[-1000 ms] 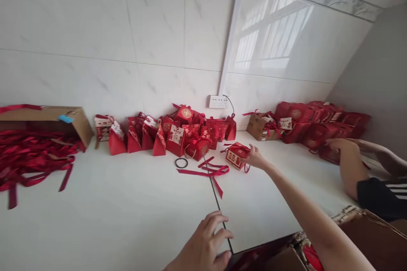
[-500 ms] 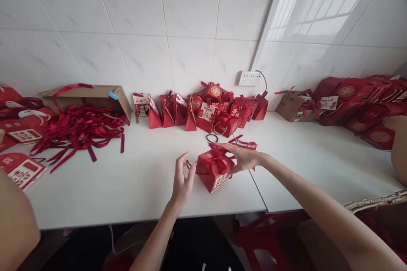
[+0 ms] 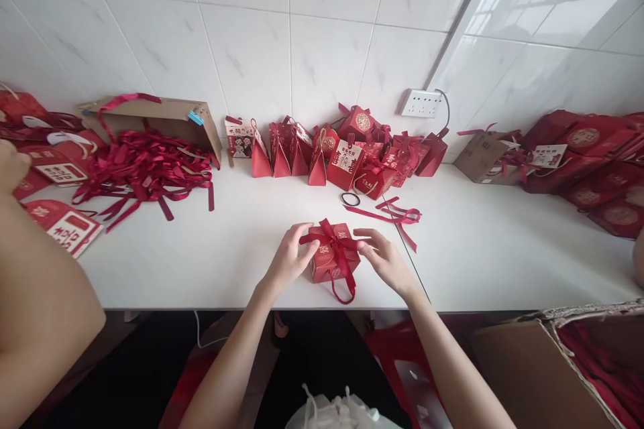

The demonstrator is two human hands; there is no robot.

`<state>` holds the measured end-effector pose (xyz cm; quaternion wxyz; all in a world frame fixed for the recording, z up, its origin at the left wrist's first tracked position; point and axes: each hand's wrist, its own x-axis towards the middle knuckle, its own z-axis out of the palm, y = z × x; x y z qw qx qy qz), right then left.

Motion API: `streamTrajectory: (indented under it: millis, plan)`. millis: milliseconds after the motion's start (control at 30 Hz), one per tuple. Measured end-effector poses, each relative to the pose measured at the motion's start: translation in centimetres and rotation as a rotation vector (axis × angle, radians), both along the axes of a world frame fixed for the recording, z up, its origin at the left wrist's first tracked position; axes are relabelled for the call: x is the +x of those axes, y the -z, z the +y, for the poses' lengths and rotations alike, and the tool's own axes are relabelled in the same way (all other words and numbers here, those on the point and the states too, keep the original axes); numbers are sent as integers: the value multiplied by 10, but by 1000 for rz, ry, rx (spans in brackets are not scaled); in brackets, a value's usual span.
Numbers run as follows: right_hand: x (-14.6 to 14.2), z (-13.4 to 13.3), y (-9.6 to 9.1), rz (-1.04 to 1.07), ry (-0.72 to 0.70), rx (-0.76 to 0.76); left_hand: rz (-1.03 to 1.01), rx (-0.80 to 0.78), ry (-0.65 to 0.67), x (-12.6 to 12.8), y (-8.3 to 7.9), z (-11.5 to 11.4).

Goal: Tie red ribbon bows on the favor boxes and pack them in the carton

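A small red gift box (image 3: 322, 268) with gold lettering sits on the table just in front of me. It is tied with a dark red ribbon bow (image 3: 333, 239), and a twisted red cord handle (image 3: 344, 298) hangs out on the near side. My left hand (image 3: 292, 258) is at the box's left side, with thumb and fingers closed about the bow's left loop. On the other side, my right hand (image 3: 386, 260) has its thumb and curled fingers at the bow's right loop. Behind the box lie a loose red ribbon (image 3: 402, 216) and a black ring (image 3: 351, 199).
Several finished-looking red boxes (image 3: 347, 164) line the wall below a power strip (image 3: 421, 104). A ribbon heap (image 3: 145, 164) spills from a cardboard box (image 3: 211, 131). More red boxes (image 3: 588, 161) are stacked right. Another person's arm (image 3: 45, 281) reaches in at left; an open carton (image 3: 523, 362) stands low right.
The box has been turned, so its bow and cord handle now face me. My right hand has come from over its top to its right side; both hands are now at the bow's loops.
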<state>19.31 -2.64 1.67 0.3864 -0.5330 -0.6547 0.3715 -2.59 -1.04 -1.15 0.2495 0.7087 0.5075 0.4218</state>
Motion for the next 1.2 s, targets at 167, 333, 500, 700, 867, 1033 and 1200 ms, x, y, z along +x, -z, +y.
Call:
streamTrajectory:
  millis: [167,333,500,700,867,1033,1200]
  plan:
    - [-13,-5,5,-18,77,82,31,49,-84,7,-6,-2]
    - [-14,-2,4,-52,124,10,43,-24,-68,0,-13,-17]
    - [-8,-9,-2,-116,164,-14,52,-233,54,-5,-19,-22]
    - [5,-32,-10,-195,156,-87,13,-135,429,2,-15,-9]
    - [11,-48,-11,-197,117,-169,-71,-121,511,12,-9,-6]
    - [12,-47,-6,-77,86,-197,-67,-38,333,25,-5,-21]
    - [9,-41,-5,-71,87,-243,-35,-57,50,36,-9,-34]
